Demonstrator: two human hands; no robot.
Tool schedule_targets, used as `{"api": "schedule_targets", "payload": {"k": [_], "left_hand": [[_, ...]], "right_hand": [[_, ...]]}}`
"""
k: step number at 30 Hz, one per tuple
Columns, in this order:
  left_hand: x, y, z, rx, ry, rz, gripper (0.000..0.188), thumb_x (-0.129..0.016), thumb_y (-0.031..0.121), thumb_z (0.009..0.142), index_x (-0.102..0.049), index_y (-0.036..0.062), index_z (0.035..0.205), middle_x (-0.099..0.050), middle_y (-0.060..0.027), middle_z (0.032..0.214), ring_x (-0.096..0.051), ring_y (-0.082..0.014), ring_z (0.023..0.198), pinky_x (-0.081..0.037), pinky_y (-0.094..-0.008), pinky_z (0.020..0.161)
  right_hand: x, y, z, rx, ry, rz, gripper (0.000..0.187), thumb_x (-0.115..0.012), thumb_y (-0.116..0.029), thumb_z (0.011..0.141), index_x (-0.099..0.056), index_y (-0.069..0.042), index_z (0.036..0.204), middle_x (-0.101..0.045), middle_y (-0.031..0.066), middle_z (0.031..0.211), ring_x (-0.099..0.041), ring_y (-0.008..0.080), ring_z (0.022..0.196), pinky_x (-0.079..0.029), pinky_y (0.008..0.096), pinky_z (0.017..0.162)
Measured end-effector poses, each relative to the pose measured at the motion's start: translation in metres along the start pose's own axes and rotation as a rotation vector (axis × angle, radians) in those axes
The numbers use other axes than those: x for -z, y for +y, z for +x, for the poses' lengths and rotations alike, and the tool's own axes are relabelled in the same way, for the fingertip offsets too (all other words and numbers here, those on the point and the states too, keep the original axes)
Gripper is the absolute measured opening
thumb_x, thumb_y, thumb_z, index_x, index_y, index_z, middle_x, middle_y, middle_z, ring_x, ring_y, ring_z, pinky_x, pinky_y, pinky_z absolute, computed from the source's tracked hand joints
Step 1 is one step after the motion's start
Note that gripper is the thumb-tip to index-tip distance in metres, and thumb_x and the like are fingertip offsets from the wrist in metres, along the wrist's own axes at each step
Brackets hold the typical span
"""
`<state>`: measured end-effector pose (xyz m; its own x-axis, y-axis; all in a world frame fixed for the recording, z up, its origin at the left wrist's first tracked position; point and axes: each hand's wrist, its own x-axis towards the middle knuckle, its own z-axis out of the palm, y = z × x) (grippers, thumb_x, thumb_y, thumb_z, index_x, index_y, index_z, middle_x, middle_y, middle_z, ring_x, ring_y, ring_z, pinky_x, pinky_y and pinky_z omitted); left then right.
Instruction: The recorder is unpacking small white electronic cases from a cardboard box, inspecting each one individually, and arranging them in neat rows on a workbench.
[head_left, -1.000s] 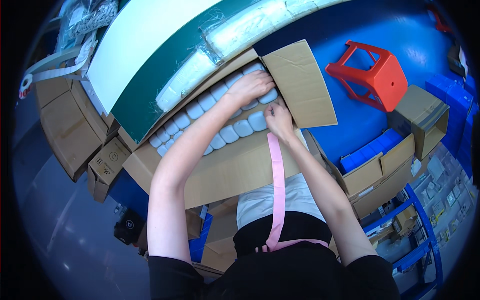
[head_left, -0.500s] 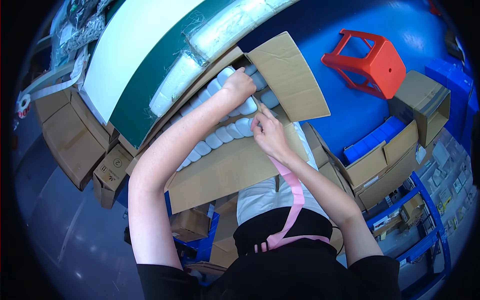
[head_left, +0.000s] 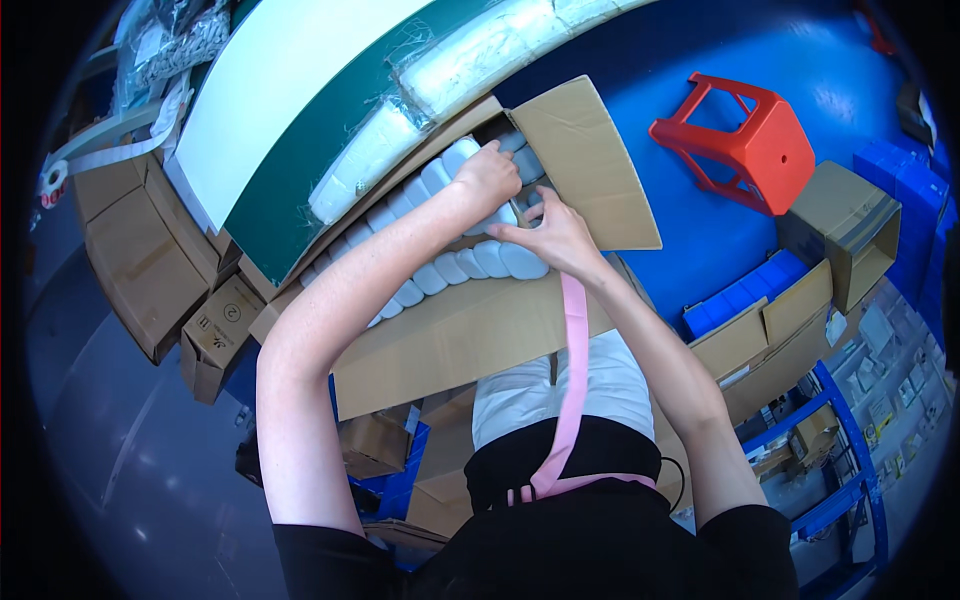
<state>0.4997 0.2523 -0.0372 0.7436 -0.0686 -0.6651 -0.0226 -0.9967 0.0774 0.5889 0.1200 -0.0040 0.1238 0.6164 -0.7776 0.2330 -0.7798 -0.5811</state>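
Note:
White, smooth, rounded pieces [head_left: 435,178] stand packed in rows inside an open cardboard box [head_left: 430,335]. My left hand [head_left: 488,177] reaches over the far row near its right end, fingers curled down; what they grip is hidden beneath the hand. Just right of it is my right hand [head_left: 560,235], its thumb and fingers apart around the end of a white piece [head_left: 503,216]. The thumb touches or nearly touches that piece. A nearer row ends in a larger rounded white piece [head_left: 524,261] just below my right hand.
The box's right flap [head_left: 585,160] stands folded outward. Beyond the box lie plastic-wrapped white bundles [head_left: 365,160] on a green-edged table [head_left: 300,100]. A red stool [head_left: 760,150] lies tipped on the blue floor, near cartons [head_left: 840,220] and blue bins [head_left: 745,290]. A pink strap [head_left: 572,390] hangs at my waist.
My right hand has moved up and right, its thumb and fingers spreading apart. The nearer row's end piece is now uncovered. My left hand has shifted slightly right and down.

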Motion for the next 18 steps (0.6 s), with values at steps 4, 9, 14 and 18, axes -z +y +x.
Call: {"api": "schedule_targets", "payload": {"k": [4, 9, 14, 18], "left_hand": [[0.005, 0.005, -0.01, -0.005, -0.001, -0.01, 0.02, -0.068, 0.013, 0.078, -0.073, 0.0143, 0.097, -0.068, 0.0004, 0.102, -0.06, -0.0194, 0.092, -0.042, -0.0336, 0.083], [-0.01, 0.016, -0.027, 0.115, 0.113, -0.139, 0.027, -0.068, 0.013, 0.076, -0.07, 0.0119, 0.103, -0.066, -0.0054, 0.11, -0.059, -0.0219, 0.101, -0.042, -0.038, 0.092], [-0.014, 0.042, -0.072, 0.335, 0.511, -0.12, 0.038, -0.067, 0.012, 0.076, -0.063, 0.0098, 0.114, -0.059, -0.0122, 0.125, -0.054, -0.0244, 0.117, -0.035, -0.0448, 0.108], [-0.012, 0.08, -0.15, 0.54, 0.707, -0.296, 0.05, -0.066, 0.01, 0.077, -0.055, 0.0094, 0.126, -0.047, -0.0127, 0.14, -0.043, -0.025, 0.132, -0.02, -0.0513, 0.12]], "right_hand": [[-0.009, -0.008, 0.017, 0.115, -0.053, -0.291, 0.077, -0.078, -0.048, 0.07, -0.055, 0.011, 0.113, -0.066, 0.0197, 0.097, -0.065, 0.03, 0.081, -0.053, 0.038, 0.075], [-0.039, -0.003, 0.015, 0.186, -0.017, -0.175, 0.083, -0.079, -0.052, 0.069, -0.054, 0.012, 0.117, -0.067, 0.0226, 0.094, -0.065, 0.0352, 0.084, -0.053, 0.0411, 0.077], [-0.07, 0.016, 0.006, 0.165, 0.02, -0.094, 0.078, -0.078, -0.047, 0.072, -0.054, 0.008, 0.121, -0.068, 0.0272, 0.1, -0.066, 0.0416, 0.088, -0.053, 0.0425, 0.078], [-0.076, 0.009, -0.011, 0.207, 0.006, -0.167, 0.07, -0.078, -0.043, 0.072, -0.057, 0.006, 0.119, -0.069, 0.0252, 0.097, -0.067, 0.0389, 0.082, -0.054, 0.0418, 0.075]]}}
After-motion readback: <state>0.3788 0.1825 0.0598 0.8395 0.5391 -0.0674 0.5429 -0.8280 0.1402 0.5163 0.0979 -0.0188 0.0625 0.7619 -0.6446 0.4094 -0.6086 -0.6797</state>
